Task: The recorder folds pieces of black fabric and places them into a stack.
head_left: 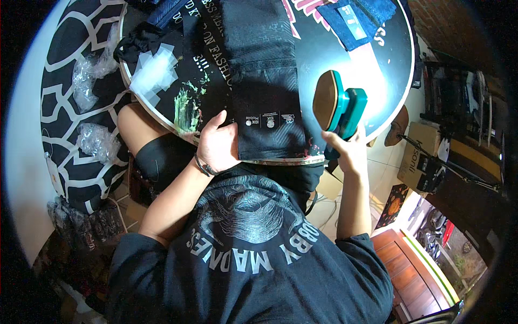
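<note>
A black patterned garment (263,89), folded long and narrow, lies over the near edge of the round table, with small white printed marks near its lower end. My left hand (218,144) is at its left edge, palm turned up and thumb stretched away; the other fingers disappear under the cloth. In my right hand (349,154) is a small teal hand-held iron (353,110), gripped by its handle. The iron is raised to the right of the garment, tilted so its brownish flat plate faces left.
The round black table (399,59) has a pale rim. On it are a stack of translucent film squares (154,70), greenish smears (189,105) and blue denim (353,27) with a pale label. Crumpled clear plastic (99,141) lies at left. A cardboard box (418,146) stands at right.
</note>
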{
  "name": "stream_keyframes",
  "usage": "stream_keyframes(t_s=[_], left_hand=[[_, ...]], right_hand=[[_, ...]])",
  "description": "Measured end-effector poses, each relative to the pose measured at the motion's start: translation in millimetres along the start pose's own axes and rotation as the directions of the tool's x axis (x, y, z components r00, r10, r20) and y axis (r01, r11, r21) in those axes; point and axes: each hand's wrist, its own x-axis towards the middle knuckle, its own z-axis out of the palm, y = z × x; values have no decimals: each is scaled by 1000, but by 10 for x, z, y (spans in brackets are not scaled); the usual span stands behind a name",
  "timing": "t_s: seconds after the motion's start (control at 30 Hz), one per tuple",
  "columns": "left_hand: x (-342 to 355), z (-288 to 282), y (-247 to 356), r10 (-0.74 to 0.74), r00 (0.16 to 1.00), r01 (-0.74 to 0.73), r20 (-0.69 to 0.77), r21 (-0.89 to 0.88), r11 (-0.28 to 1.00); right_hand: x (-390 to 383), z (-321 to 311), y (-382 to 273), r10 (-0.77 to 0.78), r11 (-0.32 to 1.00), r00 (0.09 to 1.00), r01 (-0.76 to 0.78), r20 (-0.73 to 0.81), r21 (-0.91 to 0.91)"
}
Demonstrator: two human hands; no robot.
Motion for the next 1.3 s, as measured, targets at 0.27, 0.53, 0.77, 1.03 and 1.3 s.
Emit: stream_keyframes(t_s=[0.27,0.53,0.77,1.03,1.3], left_hand=[[-10,-210,-59,24,1000,-24,8,-49,999],[48,-144,-78,0,1000,0,27,-20,1000],[51,-206,-89,1,994,12,107,-122,993],[139,-161,-157,-27,995,40,93,-138,990],[176,53,-183,11,1000,-11,-2,-17,1000]], right_hand=[[-19,265,171,118,988,989,-126,86,91],[-109,326,179,3,996,999,-8,54,92],[-145,342,125,-27,993,997,18,78,113],[-177,227,113,68,992,991,-80,117,97],[-159,208,189,20,997,996,-14,83,-70]])
